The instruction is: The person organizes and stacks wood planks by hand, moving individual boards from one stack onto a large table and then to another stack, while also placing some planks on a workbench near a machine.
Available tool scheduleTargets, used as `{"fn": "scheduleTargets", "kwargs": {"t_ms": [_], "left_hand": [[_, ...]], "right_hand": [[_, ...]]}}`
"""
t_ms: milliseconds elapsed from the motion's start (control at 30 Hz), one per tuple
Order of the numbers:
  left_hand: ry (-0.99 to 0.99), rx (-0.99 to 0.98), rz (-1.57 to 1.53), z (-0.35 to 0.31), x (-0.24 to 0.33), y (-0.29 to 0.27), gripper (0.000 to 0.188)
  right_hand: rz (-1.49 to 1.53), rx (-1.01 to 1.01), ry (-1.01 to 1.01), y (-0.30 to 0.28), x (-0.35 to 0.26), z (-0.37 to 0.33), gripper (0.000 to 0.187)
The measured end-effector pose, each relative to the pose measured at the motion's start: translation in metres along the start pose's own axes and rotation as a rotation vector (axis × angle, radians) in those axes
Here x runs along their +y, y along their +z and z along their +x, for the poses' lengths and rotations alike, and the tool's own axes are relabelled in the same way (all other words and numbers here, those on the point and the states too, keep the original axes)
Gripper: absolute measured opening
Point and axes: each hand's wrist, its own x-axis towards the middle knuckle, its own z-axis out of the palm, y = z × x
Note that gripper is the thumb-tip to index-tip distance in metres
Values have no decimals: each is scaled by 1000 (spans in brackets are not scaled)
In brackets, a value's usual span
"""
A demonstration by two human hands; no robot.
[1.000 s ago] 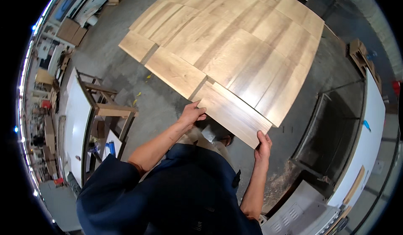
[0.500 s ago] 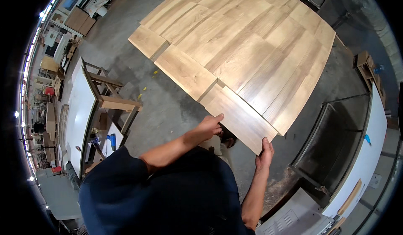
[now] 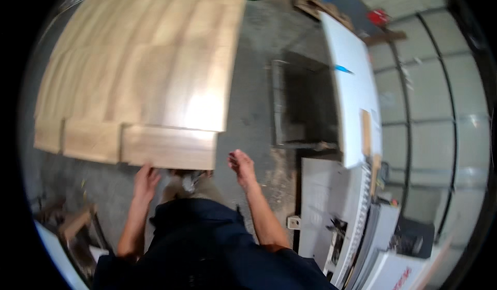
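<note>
A short wood-look plank (image 3: 169, 146) lies along the near edge of a large panel of fitted planks (image 3: 145, 62), its right end just short of the panel's right corner. At its near edge, toward the left end, is my left hand (image 3: 146, 182), with fingers stretched up to touch or nearly touch the rim. My right hand (image 3: 242, 165) hovers off the plank's right end, fingers loosely bent and apart, with nothing visible in them. Motion blurs both hands. Two more short planks, a middle one (image 3: 92, 141) and a far-left one (image 3: 48, 134), continue the row, with narrow gaps between.
On the right stands a white-topped table (image 3: 352, 88) bearing a blue tool (image 3: 343, 69) and a wood strip (image 3: 366, 129). A dark metal frame (image 3: 278, 103) sits beside it. Nearer is a grey-white machine (image 3: 321, 202). A wooden stand (image 3: 77, 222) is at lower left.
My view has swung to the right. My right hand has let go of the short plank's right end and moved away. The plank now sits closer in line with the row.
</note>
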Motion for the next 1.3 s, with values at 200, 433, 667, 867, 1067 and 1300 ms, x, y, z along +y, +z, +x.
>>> {"fn": "scheduleTargets", "kwargs": {"t_ms": [200,433,667,867,1067,1300], "left_hand": [[-97,-69,234,-22,-41,-14,41],[-154,108,559,-8,-139,50,24],[-173,-18,541,7,-199,203,18],[-90,18,963,-36,-254,251,40],[31,-88,937,-22,-298,322,35],[349,-215,970,-45,-265,453,43]], "right_hand": [[-152,476,-283,-186,-46,-4,33],[-870,1031,-467,-391,-230,28,61],[-1982,992,-275,-671,-337,135,34],[-1704,750,-417,-713,-339,170,38],[-2716,1082,-1279,-729,-338,185,13],[-2022,777,-1134,-640,-408,144,30]]}}
